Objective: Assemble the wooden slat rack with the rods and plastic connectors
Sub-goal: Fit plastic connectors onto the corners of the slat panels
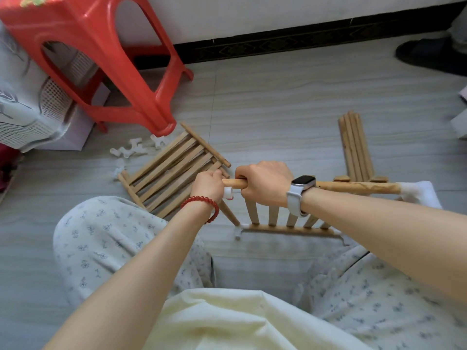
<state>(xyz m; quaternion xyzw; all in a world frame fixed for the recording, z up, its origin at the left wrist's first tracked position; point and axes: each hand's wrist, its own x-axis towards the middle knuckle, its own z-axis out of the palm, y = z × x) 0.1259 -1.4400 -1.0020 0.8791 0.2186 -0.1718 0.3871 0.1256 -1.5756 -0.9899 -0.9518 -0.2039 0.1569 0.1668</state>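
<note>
While the rack is standing half-built on the floor between the knees, the handling points are reading like this:

Top rod: the right hand is wrapping its curled fingers round this round wooden rail near its left end, and the rail is running level across to a white plastic connector at the far right.

Left hand: it is closing on a small white plastic connector at the rod's free left end, apparently pressing it on; exactly how the fingertips are lying is hidden.

Slat panel: its short slats are standing up from a lower rail on the floor, just under the right wrist.

How it is likely handling: the wood is looking light and stiff, bare and fairly grippy; the thin slats are probably the weak part, so holding the round rod close to the joint seems wisest. The plastic is looking slick and slightly giving, likely needing a straight, firm push.

Spare parts: a second slat panel is lying flat to the left, loose connectors beside it near the red stool, and a bundle of rods is lying well apart to the right.
</note>
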